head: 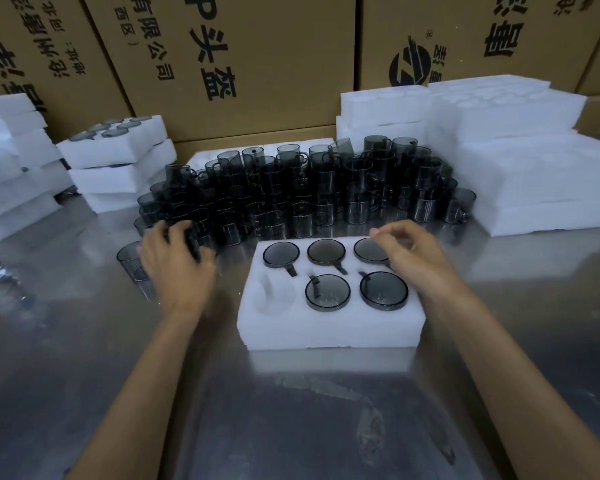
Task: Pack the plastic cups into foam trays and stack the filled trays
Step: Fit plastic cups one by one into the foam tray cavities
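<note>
On the bench [84, 341], a cup [191, 242] is gripped by the left hand [177, 268]; the right hand [407, 249] hovers loosely curled, empty. The tray's [329, 329] last empty pocket [272, 292] should be filled rim-up, handle slotted.

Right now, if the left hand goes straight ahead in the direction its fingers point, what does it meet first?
The left hand already reaches the near edge of the pile of dark cups; its fingers probably meet those cups first, though blur hides contact.

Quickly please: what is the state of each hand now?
Left hand: closed around a dark smoky plastic cup, blurred.
Right hand: empty, fingers loosely curled.
</note>
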`<control>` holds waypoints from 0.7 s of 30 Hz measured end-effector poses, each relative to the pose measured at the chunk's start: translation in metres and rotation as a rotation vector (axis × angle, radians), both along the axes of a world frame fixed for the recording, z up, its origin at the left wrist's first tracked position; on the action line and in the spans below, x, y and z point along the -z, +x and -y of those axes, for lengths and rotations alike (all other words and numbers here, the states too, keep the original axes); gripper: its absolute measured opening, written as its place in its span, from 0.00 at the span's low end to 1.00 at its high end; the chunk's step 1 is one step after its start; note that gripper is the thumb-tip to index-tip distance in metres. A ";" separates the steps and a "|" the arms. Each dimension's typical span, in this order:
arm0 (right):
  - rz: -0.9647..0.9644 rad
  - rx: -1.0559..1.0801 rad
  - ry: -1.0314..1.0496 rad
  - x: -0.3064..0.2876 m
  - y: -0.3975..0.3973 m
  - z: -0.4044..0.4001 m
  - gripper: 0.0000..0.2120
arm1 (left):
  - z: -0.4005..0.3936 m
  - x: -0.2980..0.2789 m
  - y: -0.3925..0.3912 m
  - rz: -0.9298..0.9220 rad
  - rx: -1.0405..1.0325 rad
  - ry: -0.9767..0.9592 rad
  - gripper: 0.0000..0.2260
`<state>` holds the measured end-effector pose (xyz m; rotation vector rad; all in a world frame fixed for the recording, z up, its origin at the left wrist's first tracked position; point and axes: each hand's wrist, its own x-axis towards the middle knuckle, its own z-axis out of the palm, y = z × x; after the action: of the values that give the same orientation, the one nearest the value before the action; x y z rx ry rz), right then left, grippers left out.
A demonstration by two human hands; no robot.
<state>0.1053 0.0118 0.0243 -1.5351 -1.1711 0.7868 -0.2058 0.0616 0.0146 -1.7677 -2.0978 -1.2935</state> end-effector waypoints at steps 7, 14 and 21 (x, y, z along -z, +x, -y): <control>0.022 0.007 0.022 -0.001 0.004 0.002 0.08 | -0.004 0.017 -0.037 -0.111 -0.101 -0.202 0.16; 0.010 0.022 0.031 -0.002 0.005 0.003 0.07 | -0.002 0.010 -0.029 -0.043 -0.020 -0.034 0.09; 0.210 0.116 0.147 -0.004 0.004 0.001 0.03 | 0.015 -0.027 0.016 0.247 0.262 0.208 0.12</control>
<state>0.1090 0.0104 0.0282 -1.5746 -1.2510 0.4605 -0.1903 0.0462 0.0412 -1.9228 -1.7984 -1.8107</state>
